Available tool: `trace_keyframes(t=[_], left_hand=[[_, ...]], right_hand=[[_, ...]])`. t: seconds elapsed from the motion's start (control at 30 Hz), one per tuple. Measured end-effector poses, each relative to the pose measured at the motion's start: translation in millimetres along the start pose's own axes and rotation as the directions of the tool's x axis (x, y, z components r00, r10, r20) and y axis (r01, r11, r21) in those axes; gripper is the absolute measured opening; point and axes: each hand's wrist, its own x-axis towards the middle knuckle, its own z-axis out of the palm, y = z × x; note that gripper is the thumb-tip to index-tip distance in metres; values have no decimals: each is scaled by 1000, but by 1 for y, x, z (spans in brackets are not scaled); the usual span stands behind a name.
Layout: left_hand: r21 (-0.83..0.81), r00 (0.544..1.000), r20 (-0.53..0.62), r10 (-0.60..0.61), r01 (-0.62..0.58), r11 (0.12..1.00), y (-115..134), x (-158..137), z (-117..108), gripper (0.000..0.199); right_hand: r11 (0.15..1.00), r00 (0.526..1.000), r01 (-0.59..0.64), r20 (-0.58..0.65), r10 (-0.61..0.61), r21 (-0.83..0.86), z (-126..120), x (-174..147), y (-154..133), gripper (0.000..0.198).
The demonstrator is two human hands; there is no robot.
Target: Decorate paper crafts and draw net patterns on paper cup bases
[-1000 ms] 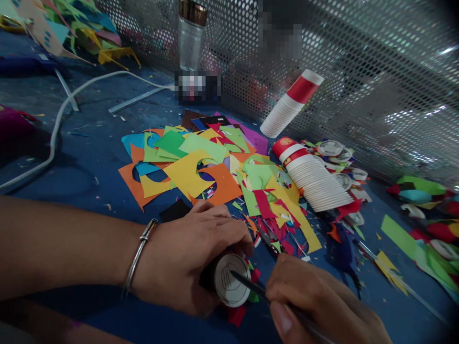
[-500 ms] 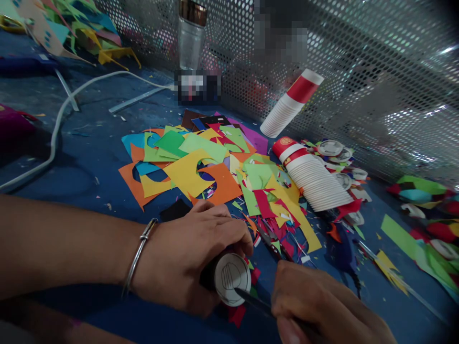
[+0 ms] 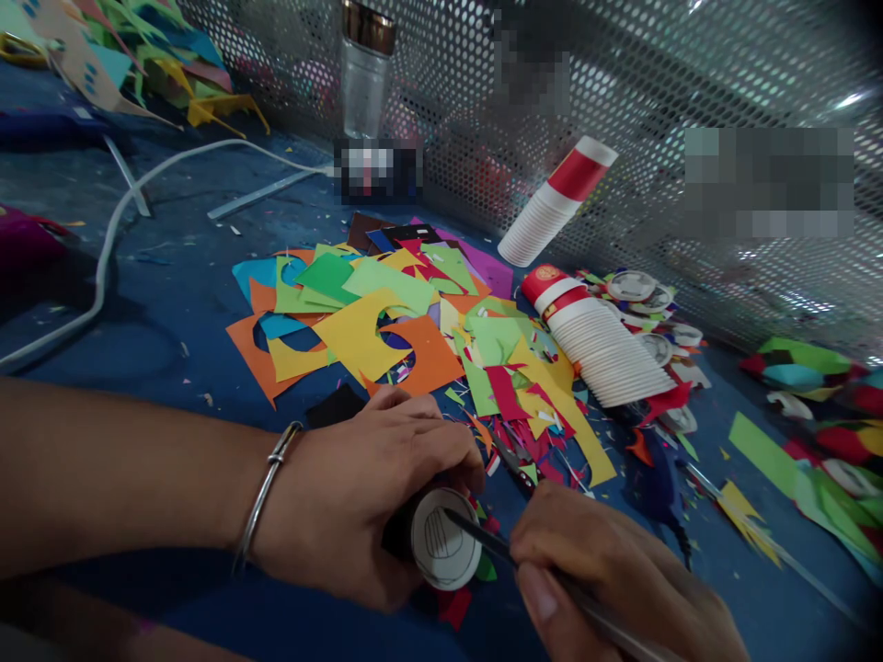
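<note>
My left hand [image 3: 359, 496] is wrapped around a small dark-sided paper cup, keeping its white round base [image 3: 445, 556] turned toward me. Black pen lines on that base form a rounded outline with several close strokes inside. In my right hand [image 3: 607, 561] a pen [image 3: 493, 544] is pinched between thumb and fingers, its dark tip at the upper part of the base. Most of the cup's side is hidden behind my left fingers. Scissors [image 3: 514, 460], partly covered by scraps, lie just beyond my right hand.
Colored paper offcuts [image 3: 351, 336] heap up beyond my hands. Two stacks of paper cups stand or lie at the right, one stack [image 3: 607, 354] nearer. A blue glue gun [image 3: 659, 483] lies at right. A white cable [image 3: 110, 239] curves along the left; a perforated metal screen [image 3: 448, 110] closes the back.
The pen tip has moved up from the lower part of the cup base to its upper part, and the drawing holds more strokes. My left hand stays in place.
</note>
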Motion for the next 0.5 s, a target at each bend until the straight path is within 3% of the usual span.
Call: trace_keyframes(t=[0.5], left_hand=[[-12, 999, 35, 5, -5, 1000, 2, 1, -4, 48]], right_hand=[[998, 996, 57, 64, -56, -21, -6, 3, -3, 23]])
